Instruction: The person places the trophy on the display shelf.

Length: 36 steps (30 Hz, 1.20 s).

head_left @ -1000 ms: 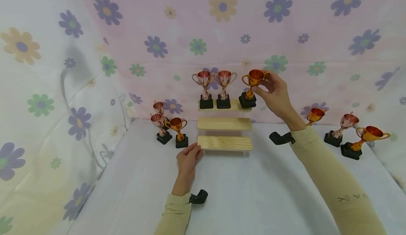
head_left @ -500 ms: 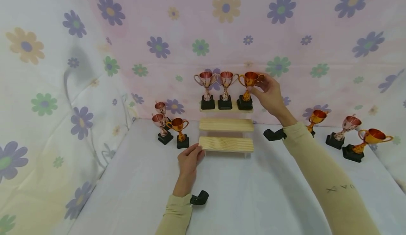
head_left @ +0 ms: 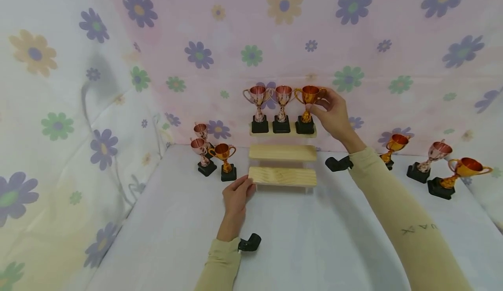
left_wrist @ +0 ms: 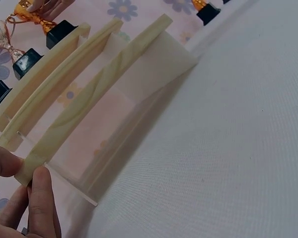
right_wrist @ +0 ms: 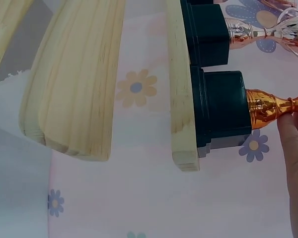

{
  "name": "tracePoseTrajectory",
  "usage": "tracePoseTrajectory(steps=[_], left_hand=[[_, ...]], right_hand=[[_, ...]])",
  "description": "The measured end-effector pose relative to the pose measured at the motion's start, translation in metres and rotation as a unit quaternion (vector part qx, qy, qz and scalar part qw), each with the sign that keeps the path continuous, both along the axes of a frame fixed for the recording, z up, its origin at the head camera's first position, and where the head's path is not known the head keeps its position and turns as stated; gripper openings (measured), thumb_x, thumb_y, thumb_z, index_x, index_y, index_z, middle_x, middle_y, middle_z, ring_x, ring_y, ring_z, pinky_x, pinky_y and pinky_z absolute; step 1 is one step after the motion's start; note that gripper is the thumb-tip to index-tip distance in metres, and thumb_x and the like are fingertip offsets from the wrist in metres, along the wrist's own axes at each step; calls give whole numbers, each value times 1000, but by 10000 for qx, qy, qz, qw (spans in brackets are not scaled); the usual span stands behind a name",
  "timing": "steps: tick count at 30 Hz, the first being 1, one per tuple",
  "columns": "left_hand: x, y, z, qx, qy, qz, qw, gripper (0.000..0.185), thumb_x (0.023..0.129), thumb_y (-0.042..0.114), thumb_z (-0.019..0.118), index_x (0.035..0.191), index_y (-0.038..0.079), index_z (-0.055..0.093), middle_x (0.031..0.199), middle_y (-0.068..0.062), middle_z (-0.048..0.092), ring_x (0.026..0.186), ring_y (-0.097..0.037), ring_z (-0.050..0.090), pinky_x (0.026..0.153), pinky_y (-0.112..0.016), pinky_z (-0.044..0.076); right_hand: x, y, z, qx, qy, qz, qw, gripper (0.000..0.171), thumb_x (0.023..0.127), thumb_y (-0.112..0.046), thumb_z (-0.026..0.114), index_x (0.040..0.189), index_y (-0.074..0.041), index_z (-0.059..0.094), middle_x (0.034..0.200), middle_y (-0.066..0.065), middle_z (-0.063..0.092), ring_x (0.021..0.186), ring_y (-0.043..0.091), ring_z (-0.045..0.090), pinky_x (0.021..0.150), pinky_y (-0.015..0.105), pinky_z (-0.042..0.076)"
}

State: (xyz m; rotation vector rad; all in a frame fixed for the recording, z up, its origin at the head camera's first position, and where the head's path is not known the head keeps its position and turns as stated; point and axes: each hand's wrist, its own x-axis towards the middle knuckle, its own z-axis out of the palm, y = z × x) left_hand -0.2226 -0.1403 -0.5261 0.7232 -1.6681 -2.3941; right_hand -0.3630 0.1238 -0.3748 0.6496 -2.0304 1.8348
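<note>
On stepped wooden stand (head_left: 283, 151), top tier, right end: gold trophy (head_left: 308, 107), upright, gripped by right hand (head_left: 334, 114); left hand (head_left: 237, 195) pinches stand's bottom-left corner, likely steadying it

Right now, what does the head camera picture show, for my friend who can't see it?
A right hand holds a gold trophy standing on the top wooden step beside two pinkish trophies. The left hand holds the bottom step.

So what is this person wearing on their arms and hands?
Both hands are bare: left hand, right hand. Long beige sleeves reach the wrists; the right one bears small dark lettering. A small black device sits at each wrist.
</note>
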Motion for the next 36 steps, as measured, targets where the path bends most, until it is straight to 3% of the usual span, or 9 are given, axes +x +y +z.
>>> tracePoseTrajectory(steps=[10,13,19,27,30,33,36], left_hand=[[-1,-1,1,29,-8,-23,10000,29,91,3,72,119,-6,70,114,-19,68,84,-13,71,82,-26,62],[-2,1,1,112,44,-57,9999,30,91,2,73,119,-7,70,114,-19,68,85,-14,71,83,-28,62],[-2,2,2,107,-18,-6,9999,28,91,2,73,118,-6,70,113,-19,68,85,-14,71,83,-28,62],[1,1,2,-1,-54,20,10000,29,91,2,72,119,-6,70,114,-20,68,85,-15,71,83,-28,63],[1,2,2,-41,-82,19,10000,28,91,3,72,118,-5,71,115,-20,68,86,-15,71,81,-27,63],[0,2,2,-60,-80,26,9999,28,91,4,73,118,-4,71,115,-19,68,86,-14,71,81,-26,63],[1,1,2,-70,-35,40,10000,28,92,4,72,119,-5,71,115,-19,68,85,-14,71,82,-26,62]], right_hand=[[3,0,-2,-74,-266,59,9996,37,90,2,72,125,1,58,118,0,61,108,12,63,88,15,56],[8,8,-1,-252,-296,142,9991,42,90,4,72,129,1,58,120,-1,63,110,12,63,88,16,57],[24,30,12,-794,75,196,9966,50,90,9,67,138,6,55,125,8,65,112,16,65,90,16,57],[53,75,27,-1070,747,48,9914,40,90,12,65,130,8,61,122,13,69,111,16,68,94,17,56],[62,95,26,-960,812,-352,9914,42,89,12,66,130,5,63,124,8,69,117,15,65,103,20,51],[70,113,23,-557,834,-1188,9878,46,89,9,67,134,1,62,130,5,68,126,14,59,115,23,41],[73,129,14,-79,653,-2042,9767,54,91,3,69,143,-3,57,142,7,61,137,14,51,122,25,31]])
